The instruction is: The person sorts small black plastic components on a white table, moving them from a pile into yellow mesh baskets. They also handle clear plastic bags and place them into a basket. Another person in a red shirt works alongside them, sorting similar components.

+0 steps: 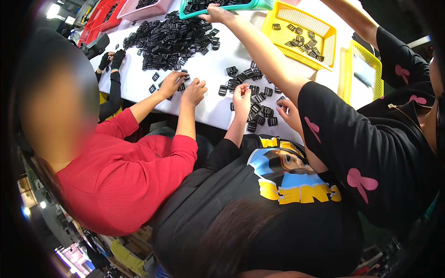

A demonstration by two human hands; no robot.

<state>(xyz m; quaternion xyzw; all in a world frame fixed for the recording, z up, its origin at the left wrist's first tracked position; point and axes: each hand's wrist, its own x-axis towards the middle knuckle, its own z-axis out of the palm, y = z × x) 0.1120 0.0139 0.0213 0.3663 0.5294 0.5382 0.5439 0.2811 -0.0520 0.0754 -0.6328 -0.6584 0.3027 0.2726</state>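
Note:
Black plastic strap buckles (266, 111) lie loosely on the white table in front of me. Over their left side, my left hand (242, 98) is raised with its fingers curled together; whatever they may hold is too small to make out. My right hand (290, 115) is at the right edge of this group, its thumb and fingers closed on a black buckle (281, 99). A few more buckles (237, 72) are spread just beyond my hands.
A big buckle heap (169, 39) covers the far table. A red-sleeved person's hands (183, 88) handle buckles on my left. Another person's arm (264, 51) reaches across from the right to a teal basket (255, 5). Yellow baskets (301, 58) stand far right.

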